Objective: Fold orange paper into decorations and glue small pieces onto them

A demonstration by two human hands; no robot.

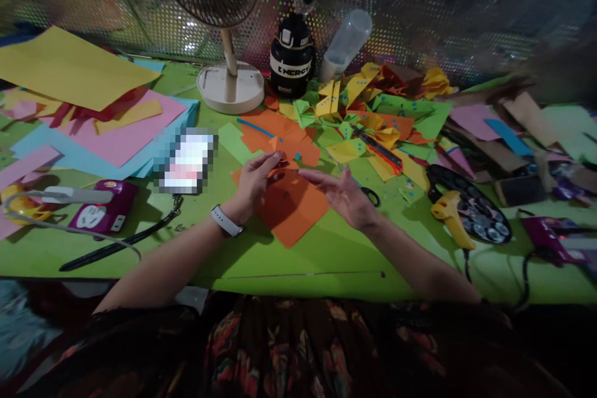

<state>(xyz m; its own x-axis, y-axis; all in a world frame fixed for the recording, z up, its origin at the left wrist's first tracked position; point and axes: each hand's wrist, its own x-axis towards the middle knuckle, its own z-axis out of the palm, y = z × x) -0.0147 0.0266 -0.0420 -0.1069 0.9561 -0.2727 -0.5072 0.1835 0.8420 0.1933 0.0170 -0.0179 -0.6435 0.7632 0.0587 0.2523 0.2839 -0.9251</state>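
My left hand (257,183), with a pale watch band on the wrist, hovers over the upper left edge of an orange paper sheet (293,211). Its thumb and fingers are curled together; whatever lies between them is too small to make out. Across the sheet, my right hand (347,196) has its fingers stretched out towards the left hand, and nothing shows in its grasp. More orange paper (280,127) lies just beyond both hands, with a thin blue strip (255,128) on it. A black ring, perhaps tape (372,196), sits beside my right wrist.
A fan (231,90), a black bottle (292,62) and a clear container (347,43) stand at the back. Crumpled paper and a utility knife (380,150) lie right of centre. A yellow-handled glue gun (450,214) is at right. A phone (188,161) and stacked paper (74,68) are left.
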